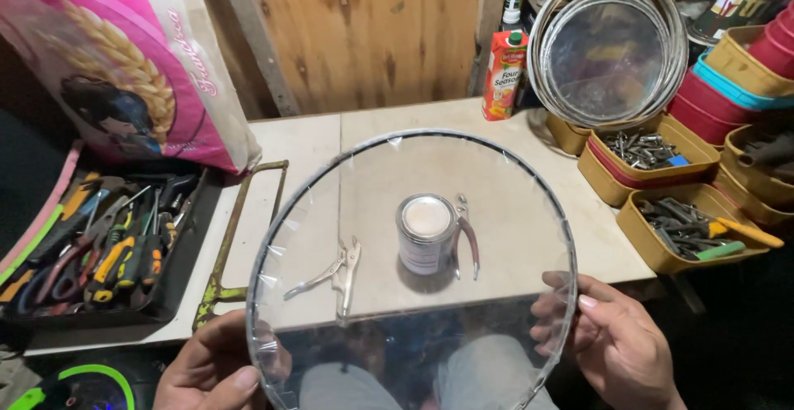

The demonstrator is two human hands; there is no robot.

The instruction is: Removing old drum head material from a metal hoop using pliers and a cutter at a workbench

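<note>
I hold a large round hoop covered with clear plastic film (331,162) in front of me, above the table edge. My left hand (211,369) grips its lower left rim. My right hand (616,344) grips its lower right rim. Through the film I see a small metal can (426,232) standing on the table, red-handled pliers (467,240) beside it on the right, and a metal clamp tool (335,274) to its left. My knees show below through the film.
A pale worktable (529,154) carries a juice carton (504,75), stacked round hoops (608,46) and yellow trays of metal parts (653,150). A black tray of hand tools (107,236) lies at the left, under a pink sack (116,54).
</note>
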